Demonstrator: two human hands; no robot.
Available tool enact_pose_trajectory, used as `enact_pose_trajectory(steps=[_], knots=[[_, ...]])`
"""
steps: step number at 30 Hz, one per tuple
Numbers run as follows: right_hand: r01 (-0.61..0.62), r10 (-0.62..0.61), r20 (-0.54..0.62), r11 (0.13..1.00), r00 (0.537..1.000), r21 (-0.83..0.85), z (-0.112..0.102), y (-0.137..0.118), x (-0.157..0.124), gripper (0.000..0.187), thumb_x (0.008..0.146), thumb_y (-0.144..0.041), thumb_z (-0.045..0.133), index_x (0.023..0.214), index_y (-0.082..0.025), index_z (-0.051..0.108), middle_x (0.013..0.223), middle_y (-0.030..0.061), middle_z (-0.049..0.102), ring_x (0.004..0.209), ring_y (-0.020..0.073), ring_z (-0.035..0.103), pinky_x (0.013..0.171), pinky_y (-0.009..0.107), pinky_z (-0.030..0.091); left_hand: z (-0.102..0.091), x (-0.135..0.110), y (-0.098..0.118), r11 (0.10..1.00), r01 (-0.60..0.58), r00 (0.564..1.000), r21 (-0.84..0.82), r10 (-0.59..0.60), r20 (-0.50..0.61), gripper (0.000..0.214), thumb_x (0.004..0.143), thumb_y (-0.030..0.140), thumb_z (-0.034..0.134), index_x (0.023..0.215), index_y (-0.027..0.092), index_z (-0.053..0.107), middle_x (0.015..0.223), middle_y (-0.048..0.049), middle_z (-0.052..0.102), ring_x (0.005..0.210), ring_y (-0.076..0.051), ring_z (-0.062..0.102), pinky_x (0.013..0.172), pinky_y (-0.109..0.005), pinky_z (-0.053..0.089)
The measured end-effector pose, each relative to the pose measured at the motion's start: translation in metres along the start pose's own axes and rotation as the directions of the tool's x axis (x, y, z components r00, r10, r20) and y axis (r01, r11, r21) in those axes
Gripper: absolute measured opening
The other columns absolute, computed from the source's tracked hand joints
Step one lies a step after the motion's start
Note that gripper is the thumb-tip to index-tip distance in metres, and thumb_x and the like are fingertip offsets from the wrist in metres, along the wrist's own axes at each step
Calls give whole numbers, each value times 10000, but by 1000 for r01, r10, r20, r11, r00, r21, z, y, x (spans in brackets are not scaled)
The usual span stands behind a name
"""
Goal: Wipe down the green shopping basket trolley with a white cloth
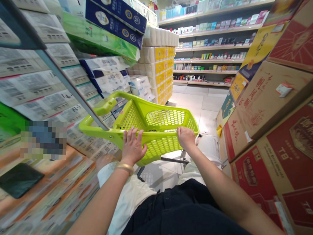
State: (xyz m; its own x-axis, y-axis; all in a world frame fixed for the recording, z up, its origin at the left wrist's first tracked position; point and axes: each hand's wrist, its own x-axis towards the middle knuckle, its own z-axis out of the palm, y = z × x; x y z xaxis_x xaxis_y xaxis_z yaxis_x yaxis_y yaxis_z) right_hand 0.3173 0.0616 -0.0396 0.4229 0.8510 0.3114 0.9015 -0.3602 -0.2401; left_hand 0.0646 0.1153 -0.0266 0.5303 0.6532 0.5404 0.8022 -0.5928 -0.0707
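A lime-green plastic shopping basket (165,117) with honeycomb mesh walls stands on a wheeled metal frame in front of me, and its long handle (102,107) reaches toward the left shelves. My left hand (132,147) lies over the basket's near wall, fingers spread, with a gold bangle on the wrist. My right hand (186,137) grips the near right rim. No goods show inside the basket. The lower frame is mostly hidden beneath it.
Packaged tissue stacks (44,89) form a tall wall on the left, and red-and-tan cardboard cartons (271,135) line the right. Wrapped paper rolls (158,66) stand ahead. A tiled aisle floor (195,105) leads to stocked shelves (212,47).
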Motion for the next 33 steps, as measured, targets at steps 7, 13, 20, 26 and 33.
enact_pose_trajectory(steps=[7,13,20,26,33], knots=[[169,-170,26,985,985,35,6,-58,-2,401,1046,-367,353,933,-184,692,931,96,747,847,201,670,745,305,351,-2,0,2,1000,0,1000,20,-1,10,614,779,315,585,1363,143,505,1388,-200,527,1428,-375,344,1221,-593,161],[204,-206,29,978,978,49,4,-48,-2,419,1047,-407,341,956,-192,689,919,80,748,829,194,663,717,292,342,-2,0,1,1000,-10,1000,15,10,14,595,787,309,563,1352,131,515,1383,-202,526,1430,-374,343,1221,-598,157],[62,-62,-8,998,998,-12,-1,4,1,390,1039,-302,362,866,-177,688,909,83,747,827,187,658,721,289,329,-1,1,3,1000,-10,1000,21,10,16,595,788,307,565,1349,115,519,1381,-210,526,1423,-377,354,1217,-597,172],[31,-31,-3,999,1000,-14,-4,-7,0,393,1034,-297,365,887,-162,703,924,108,749,843,202,665,740,298,344,2,1,7,1000,3,1000,-3,-3,4,589,792,313,557,1349,122,525,1398,-203,519,1424,-377,348,1217,-607,156],[204,-206,44,978,978,45,2,-63,-2,421,1042,-412,343,974,-170,682,889,100,742,794,199,654,700,298,348,0,0,7,1000,-4,1000,4,4,-4,597,791,313,559,1349,102,525,1389,-210,524,1420,-380,349,1214,-599,152]])
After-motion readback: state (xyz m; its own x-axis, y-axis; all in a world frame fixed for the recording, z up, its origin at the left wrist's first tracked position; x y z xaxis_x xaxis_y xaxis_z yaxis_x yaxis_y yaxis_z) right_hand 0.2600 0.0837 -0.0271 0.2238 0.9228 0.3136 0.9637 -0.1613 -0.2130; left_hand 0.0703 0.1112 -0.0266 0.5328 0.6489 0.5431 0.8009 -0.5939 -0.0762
